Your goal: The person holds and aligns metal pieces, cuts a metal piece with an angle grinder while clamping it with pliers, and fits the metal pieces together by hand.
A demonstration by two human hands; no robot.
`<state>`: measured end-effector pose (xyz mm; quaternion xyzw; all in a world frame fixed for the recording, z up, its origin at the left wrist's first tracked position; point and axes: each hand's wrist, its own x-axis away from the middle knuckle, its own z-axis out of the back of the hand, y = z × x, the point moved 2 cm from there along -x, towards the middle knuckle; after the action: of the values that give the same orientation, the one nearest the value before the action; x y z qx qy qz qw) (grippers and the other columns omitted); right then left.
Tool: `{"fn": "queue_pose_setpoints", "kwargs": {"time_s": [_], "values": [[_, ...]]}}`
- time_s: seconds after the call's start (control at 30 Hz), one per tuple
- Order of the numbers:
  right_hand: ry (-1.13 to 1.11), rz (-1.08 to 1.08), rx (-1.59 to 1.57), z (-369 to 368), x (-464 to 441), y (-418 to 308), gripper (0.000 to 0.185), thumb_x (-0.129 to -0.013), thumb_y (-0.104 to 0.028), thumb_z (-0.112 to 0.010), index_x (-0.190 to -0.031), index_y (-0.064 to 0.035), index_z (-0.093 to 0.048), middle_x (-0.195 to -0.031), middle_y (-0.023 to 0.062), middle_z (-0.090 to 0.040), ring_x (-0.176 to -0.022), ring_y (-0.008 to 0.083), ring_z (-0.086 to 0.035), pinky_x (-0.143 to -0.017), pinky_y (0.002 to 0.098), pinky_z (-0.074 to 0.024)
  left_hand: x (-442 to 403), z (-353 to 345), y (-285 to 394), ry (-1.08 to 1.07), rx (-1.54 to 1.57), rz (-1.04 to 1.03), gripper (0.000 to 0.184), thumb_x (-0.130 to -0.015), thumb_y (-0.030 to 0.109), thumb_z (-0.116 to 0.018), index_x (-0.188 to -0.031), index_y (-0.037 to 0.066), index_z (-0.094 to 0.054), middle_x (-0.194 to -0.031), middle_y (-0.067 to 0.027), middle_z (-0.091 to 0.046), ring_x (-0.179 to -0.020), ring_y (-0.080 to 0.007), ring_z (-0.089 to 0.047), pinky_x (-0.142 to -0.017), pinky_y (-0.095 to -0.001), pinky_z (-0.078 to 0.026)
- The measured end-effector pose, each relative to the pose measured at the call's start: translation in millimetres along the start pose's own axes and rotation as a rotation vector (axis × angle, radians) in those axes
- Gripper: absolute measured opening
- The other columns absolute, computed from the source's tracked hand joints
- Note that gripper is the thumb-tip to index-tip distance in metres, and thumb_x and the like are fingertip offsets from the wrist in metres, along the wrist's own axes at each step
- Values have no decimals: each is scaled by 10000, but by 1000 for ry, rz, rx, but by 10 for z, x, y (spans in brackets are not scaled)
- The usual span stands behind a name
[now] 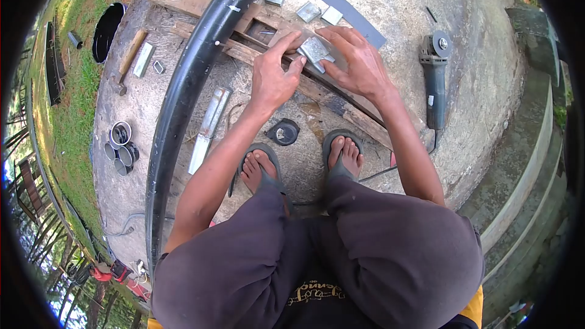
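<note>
Left hand (275, 79) and right hand (361, 66), set apart, close their fingertips on opposite sides of a short, silver, rectangular metal piece (315, 50), apparently to steady it over the rough brown wooden frame (365, 125). Similar silver offcuts (308, 11) lie beyond; a grey-and-black angle grinder (435, 85) rests right, seemingly parked within reach.

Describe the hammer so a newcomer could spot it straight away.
Find the long black pipe curving across the concrete. Left of its upper half, near the grass, lies the hammer, beside short silver metal pieces. Unlike them, it has a wooden handle.
</note>
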<state>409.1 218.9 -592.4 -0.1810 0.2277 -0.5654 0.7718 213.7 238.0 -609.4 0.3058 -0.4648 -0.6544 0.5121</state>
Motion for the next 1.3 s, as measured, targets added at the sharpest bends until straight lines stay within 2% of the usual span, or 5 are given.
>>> {"fn": "queue_pose_setpoints", "kwargs": {"time_s": [0.17, 0.8, 1.0, 1.03, 1.3], "values": [[75, -150, 45, -142, 341, -93, 643, -787, -269, -841, -1354, -74, -608, -1248, 154, -653, -1174, 352, -600, -994, 464, -493, 272, -210, 12, -53, 182, 106, 528, -912, -17, -655, -1431, -34, -559, -1285, -220, -700, -1182, -259, -684, -1037, -362, -513], [24, -59, 23, -62, 370, -42, 515, -783, -121, -789, -1284, -100, -670, -1189, 92, -708, -1174, 315, -628, -1040, 447, -462, 460, -354, 66, -99, 383, 162, 585, -898, -97, -589, -1472, -82, -477, -1399, -270, -617, -1316, -296, -611, -1097, -376, -468], [35, -57, 17, -78, 371, -21, 524, -769, -125, -797, -1277, -94, -674, -1176, 107, -715, -1158, 324, -636, -1041, 450, -463, 297, -245, 140, -170, 269, 327, 599, -937, 109, -732, -1478, -21, -509, -1197, -186, -723, -1052, -207, -708, -946, -332, -547], [37, -52, 17, -75, 371, -17, 528, -766, -129, -801, -1278, -94, -674, -1176, 109, -715, -1156, 326, -636, -1041, 450, -462, 251, -250, 137, -124, 198, 290, 587, -912, 177, -785, -1426, -7, -570, -1025, -115, -753, -876, -131, -697, -798, -291, -561], [59, -16, 23, -91, 384, 8, 595, -745, -149, -832, -1304, -98, -636, -1162, 121, -719, -1136, 309, -648, -1051, 447, -447, -38, -281, 150, -173, -4, 281, 391, -846, 121, -823, -1205, 6, -717, -893, -79, -761, -803, -104, -703, -683, -275, -551]]}}
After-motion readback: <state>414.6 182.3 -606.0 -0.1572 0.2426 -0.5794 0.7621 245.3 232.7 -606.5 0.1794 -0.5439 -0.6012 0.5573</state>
